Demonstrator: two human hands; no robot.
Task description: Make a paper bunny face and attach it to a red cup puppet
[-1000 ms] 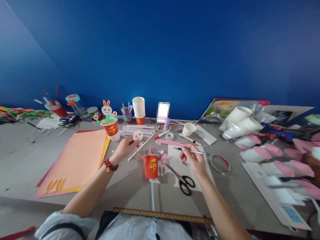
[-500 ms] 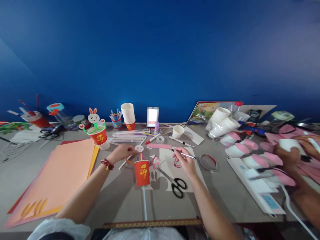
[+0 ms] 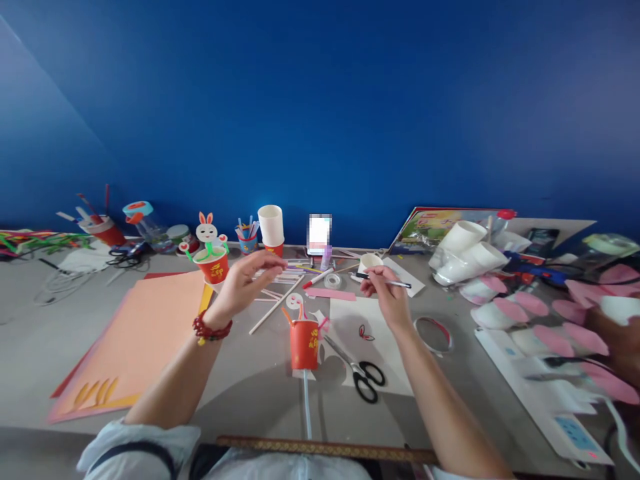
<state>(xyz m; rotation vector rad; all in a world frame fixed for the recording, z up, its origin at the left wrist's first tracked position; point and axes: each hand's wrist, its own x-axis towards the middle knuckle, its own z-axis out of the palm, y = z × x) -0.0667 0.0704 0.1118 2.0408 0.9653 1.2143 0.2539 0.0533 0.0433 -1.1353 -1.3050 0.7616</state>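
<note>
My left hand [image 3: 253,283] hovers over the left-middle of the table, fingers stretched out and loosely curved, with nothing visible in it. A pen [image 3: 400,285] is gripped in my right hand [image 3: 387,293], raised above a white paper sheet [image 3: 395,360]. Between my hands, a red paper cup [image 3: 303,345] with orange and pink stems at its top stands on the table. Just behind it lies a small round white paper face [image 3: 294,301], partly hidden by the stems. Black-handled scissors [image 3: 367,380] and small red-edged ear shapes [image 3: 367,333] rest on the white sheet.
A rabbit figure stands in another red cup [image 3: 216,267] at left, beside stacked coloured paper [image 3: 135,340]. A phone [image 3: 320,233] and stacked white cups [image 3: 271,225] are at the back. At right are a power strip [image 3: 540,393], pink-and-white cups [image 3: 495,313] and a person's hand [image 3: 620,343].
My left hand has let go of the round paper face, now lying behind the red cup, and lifted up and left. My right hand keeps the pen and has risen slightly. The camera view has shifted.
</note>
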